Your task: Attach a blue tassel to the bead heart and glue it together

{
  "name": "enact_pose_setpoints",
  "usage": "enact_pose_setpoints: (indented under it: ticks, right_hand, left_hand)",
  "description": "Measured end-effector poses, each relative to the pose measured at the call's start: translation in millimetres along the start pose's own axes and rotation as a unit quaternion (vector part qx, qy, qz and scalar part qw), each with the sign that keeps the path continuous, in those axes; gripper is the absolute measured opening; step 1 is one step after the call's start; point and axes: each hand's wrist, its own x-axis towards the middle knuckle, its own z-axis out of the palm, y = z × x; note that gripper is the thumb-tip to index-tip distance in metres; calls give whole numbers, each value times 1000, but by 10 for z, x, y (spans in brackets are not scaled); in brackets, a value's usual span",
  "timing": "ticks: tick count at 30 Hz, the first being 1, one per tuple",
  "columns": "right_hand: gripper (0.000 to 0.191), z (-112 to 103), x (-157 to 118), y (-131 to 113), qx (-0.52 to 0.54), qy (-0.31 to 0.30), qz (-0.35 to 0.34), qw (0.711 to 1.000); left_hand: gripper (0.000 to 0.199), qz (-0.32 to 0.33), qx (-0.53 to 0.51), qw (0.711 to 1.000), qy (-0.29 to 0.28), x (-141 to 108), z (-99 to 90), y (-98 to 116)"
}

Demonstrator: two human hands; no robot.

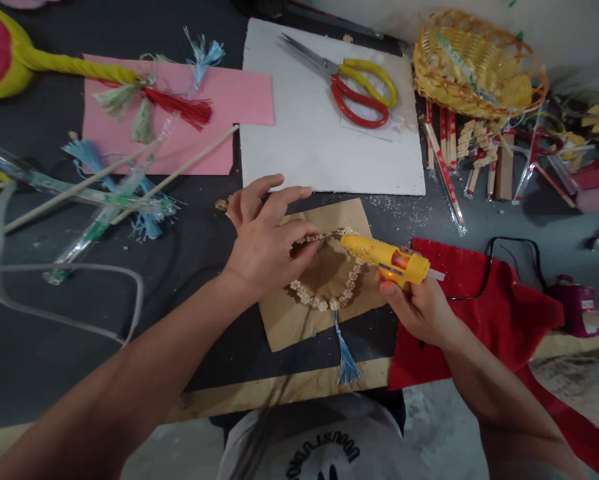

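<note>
My right hand (419,310) grips a yellow hot glue gun (379,255), with a clear glue stick jutting from its rear and an orange glow on its side. Its nozzle points left, at the upper part of a ring of small cream flower-like pieces (322,304). Thumb and forefinger of my left hand (267,243) pinch that ring at its upper left, close to the nozzle; the other fingers are raised. A blue tassel (347,360) hangs from the ring's near side. Beneath lies a sheet of brown paper (279,330).
Yellow-and-red-handled scissors (362,90) rest on a white board (289,147). Behind at right stands a wicker basket (429,83) beside wrapped sticks (444,173). Red cloth (499,327) lies under my right forearm. Pink paper (249,100), tassels and thin wooden sticks (189,167) lie left.
</note>
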Motion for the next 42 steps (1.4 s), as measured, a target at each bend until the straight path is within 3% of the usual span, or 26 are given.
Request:
enact_pose_setpoints:
  ticks: [42]
  right_hand:
    - [30,26,44,29,-11,-14,-15,1000]
  left_hand:
    - [16,18,8,1000,-14,-13,19,-42]
